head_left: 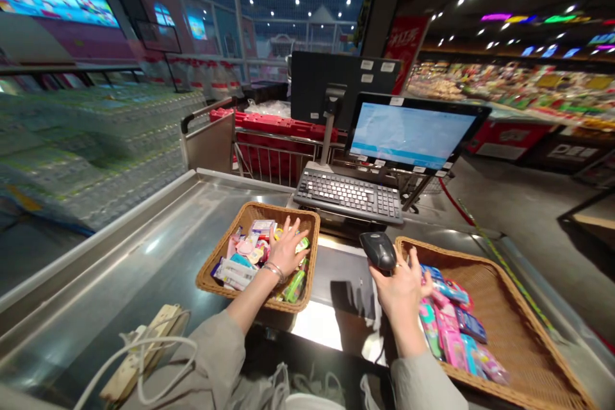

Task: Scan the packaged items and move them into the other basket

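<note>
My left hand [287, 250] reaches over the left wicker basket [205, 277], its fingers spread above the items inside. That basket holds a mix of small packaged goods [237, 274] in pink, white, blue and green. A black handheld barcode scanner [378, 250] is in my right hand [402, 291], its head pointing up and left, its handle mostly hidden by the hand. Just right of this hand is a larger wicker basket [519, 320], with colourful blister-packed items [451, 327] grouped along its left side.
Beyond the baskets are a black keyboard [348, 194] and a lit monitor [413, 134]. A power strip [141, 352] with white cables lies at the left front of the metal counter [158, 250]. A shopping cart [273, 152] with red crates stands behind the counter.
</note>
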